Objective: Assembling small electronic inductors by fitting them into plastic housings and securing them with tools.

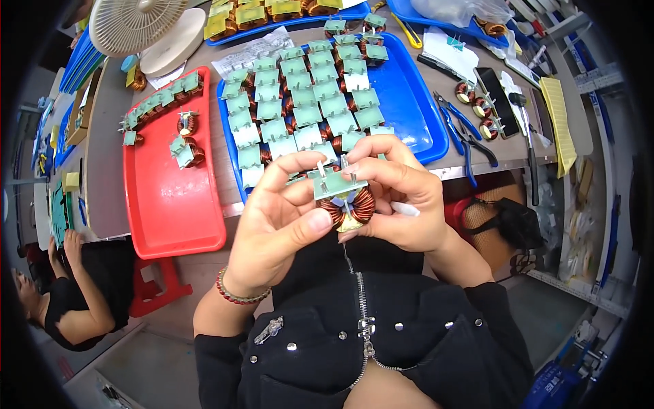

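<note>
A copper-wound toroidal coil with a pale green base plate on top is held up between both hands, in front of my chest. My left hand grips it from the left, thumb against the winding and fingers at the plate's edge. My right hand pinches its right side, with fingertips by the metal pins that rise from the plate. Just beyond, a blue tray carries rows of similar coils with green plates. Part of the held coil is hidden behind my fingers.
A red tray with several coils projects past the table edge on the left. Pliers, a phone and loose coils lie to the right. A fan stands far left. At the left, another person works.
</note>
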The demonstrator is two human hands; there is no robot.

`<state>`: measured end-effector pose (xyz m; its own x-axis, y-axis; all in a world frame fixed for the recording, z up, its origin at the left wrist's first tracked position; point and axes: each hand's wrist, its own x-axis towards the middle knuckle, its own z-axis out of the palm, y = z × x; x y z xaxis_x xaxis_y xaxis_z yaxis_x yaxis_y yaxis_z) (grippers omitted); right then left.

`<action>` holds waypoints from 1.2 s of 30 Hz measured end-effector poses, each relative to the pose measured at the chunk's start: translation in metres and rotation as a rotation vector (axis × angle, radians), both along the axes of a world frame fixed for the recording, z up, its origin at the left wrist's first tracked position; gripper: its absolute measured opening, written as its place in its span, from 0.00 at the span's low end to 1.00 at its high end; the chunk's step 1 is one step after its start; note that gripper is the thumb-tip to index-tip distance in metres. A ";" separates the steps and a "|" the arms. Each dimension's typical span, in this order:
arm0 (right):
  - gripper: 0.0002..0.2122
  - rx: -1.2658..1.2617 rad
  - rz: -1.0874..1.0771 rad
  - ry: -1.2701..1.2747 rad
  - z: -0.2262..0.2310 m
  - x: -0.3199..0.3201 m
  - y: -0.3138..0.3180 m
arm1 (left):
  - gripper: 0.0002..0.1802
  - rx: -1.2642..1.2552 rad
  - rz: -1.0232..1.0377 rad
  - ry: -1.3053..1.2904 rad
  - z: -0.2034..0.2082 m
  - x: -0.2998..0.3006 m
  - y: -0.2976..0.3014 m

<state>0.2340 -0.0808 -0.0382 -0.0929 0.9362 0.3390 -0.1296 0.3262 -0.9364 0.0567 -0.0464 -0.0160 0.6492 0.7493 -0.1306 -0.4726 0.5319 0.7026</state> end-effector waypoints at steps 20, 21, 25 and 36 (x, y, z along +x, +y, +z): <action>0.21 0.475 -0.346 -0.793 0.004 -0.001 -0.010 | 0.31 0.353 0.159 0.181 -0.026 0.022 -0.012; 0.21 0.601 -0.374 -0.677 -0.009 0.000 -0.003 | 0.34 0.301 0.156 0.097 -0.026 0.023 -0.011; 0.29 0.381 -0.401 -0.574 -0.006 0.005 -0.006 | 0.39 0.088 0.034 -0.143 -0.031 0.020 -0.005; 0.27 0.061 -0.051 -0.087 -0.014 0.013 -0.008 | 0.45 -0.146 -0.032 -0.333 -0.025 0.028 -0.008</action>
